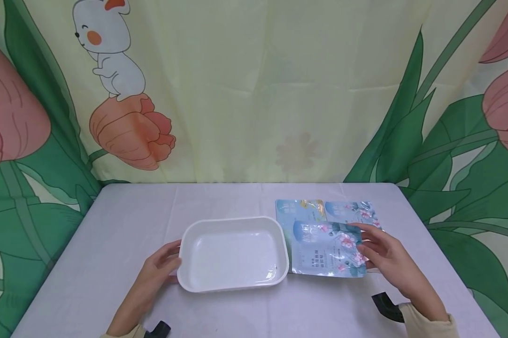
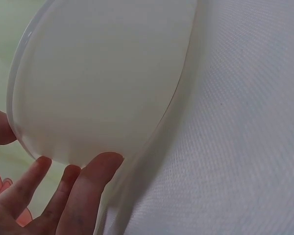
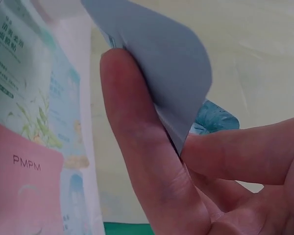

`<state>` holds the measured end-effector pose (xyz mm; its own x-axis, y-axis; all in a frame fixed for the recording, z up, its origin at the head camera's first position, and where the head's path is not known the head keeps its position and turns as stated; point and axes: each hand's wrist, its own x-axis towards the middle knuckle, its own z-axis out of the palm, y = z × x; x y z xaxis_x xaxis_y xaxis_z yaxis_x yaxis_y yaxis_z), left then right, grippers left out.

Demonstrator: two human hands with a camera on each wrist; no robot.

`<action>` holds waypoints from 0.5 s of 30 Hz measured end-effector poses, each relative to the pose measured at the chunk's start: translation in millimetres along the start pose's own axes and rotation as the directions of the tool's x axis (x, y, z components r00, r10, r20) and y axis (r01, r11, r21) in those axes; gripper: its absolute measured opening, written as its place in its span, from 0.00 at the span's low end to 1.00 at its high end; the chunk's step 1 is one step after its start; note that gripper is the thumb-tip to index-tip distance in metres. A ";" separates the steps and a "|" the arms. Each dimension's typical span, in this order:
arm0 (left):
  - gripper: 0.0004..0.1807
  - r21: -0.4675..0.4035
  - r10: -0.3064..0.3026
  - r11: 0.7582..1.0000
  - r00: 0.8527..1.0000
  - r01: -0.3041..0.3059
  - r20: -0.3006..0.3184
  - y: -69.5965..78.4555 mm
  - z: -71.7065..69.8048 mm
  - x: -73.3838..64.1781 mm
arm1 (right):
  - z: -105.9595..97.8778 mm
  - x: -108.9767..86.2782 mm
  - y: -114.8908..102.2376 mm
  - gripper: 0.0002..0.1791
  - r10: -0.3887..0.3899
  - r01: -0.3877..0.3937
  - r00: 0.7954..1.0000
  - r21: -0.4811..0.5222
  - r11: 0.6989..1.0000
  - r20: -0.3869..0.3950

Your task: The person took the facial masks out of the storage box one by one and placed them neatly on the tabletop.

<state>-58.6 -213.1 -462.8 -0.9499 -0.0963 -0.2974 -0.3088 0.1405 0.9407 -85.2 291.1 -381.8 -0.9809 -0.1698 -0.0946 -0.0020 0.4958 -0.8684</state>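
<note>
A white rectangular tray (image 1: 234, 256) with rounded corners lies on the table, and nothing is inside it. My left hand (image 1: 157, 267) touches its left end; in the left wrist view the fingertips (image 2: 71, 171) rest spread along the outer wall. To the tray's right, my right hand (image 1: 389, 258) pinches the right edge of a blue sheet mask packet (image 1: 327, 249) printed with pink flowers. This packet is raised in front of the others, its left edge close to the tray's rim. From the right wrist, its plain bluish back (image 3: 171, 58) shows between thumb and finger.
Behind the held packet lie a blue packet with gold print (image 1: 300, 210) and another flowered blue one (image 1: 353, 211). The right wrist view also shows a green packet (image 3: 19, 68) and a pink one (image 3: 27, 181). A printed curtain (image 1: 237, 94) hangs behind the white-covered table (image 1: 131, 225).
</note>
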 end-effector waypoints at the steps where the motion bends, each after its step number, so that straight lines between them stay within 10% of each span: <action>1: 0.30 -0.001 0.001 1.000 1.000 -0.001 0.001 -0.1 0.0 0.0 | -1.2 -0.7 0.7 0.30 -0.005 0.005 1.000 0.000 1.000 -0.002; 15: 0.30 0.008 0.008 1.000 1.000 -0.008 -0.005 -2.7 0.9 0.6 | -1.7 -9.8 19.5 0.31 0.085 -0.085 0.994 -0.008 0.996 0.061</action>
<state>-58.3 -212.6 -465.7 -0.9519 -0.0997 -0.2896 -0.3020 0.1487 0.9416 -76.0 303.9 -397.0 -0.9638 -0.1786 -0.1980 0.0798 0.5155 -0.8532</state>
